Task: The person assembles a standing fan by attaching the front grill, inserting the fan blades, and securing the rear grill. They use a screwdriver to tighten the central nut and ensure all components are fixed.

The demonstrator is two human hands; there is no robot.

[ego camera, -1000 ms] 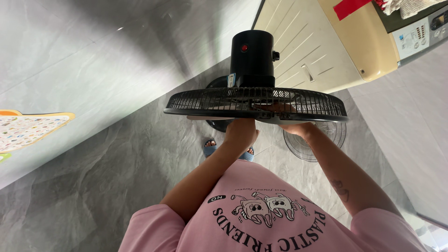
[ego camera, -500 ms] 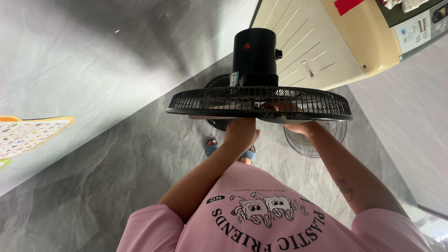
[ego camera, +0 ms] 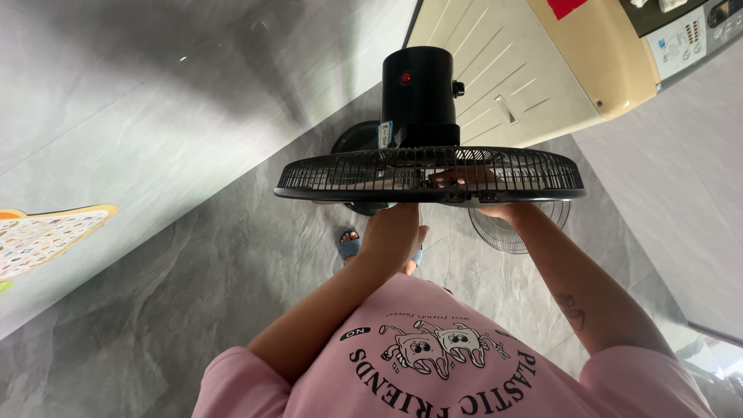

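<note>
A black fan (ego camera: pixel 422 116) stands at the upper centre of the frame, its cylindrical motor housing (ego camera: pixel 419 93) above the round wire rear guard (ego camera: pixel 429 174), which is seen almost edge-on as a flat dark ring across the middle. The left hand (ego camera: pixel 393 232) sits just under the guard's lower rim at centre, fingers curled up against it; whether it grips the rim or something behind it cannot be told. The right hand (ego camera: pixel 484 193) is at the rim to the right of centre, its fingers showing through the wires, closed on the guard's edge.

Below the guard, the fan's dark base (ego camera: pixel 356 143) and a second, loose wire guard (ego camera: pixel 515 224) lie on the grey marbled floor (ego camera: pixel 193 294), the loose one right of centre, near a blue sandal (ego camera: pixel 350 246).

Open floor spreads across the whole left half and lower left of the frame. At the upper right, a cream panelled cabinet (ego camera: pixel 526 77) comes close to the guard's right edge, leaving a narrower strip of floor along the right side.

A small red round spot (ego camera: pixel 405 78) sits on the housing, a black knob (ego camera: pixel 457 89) on its right side, and a narrow label (ego camera: pixel 385 133) on its lower left. A red rectangular patch (ego camera: pixel 565 8) marks the cabinet top. A colourful orange-edged mat (ego camera: pixel 46 236) lies at the left edge.
</note>
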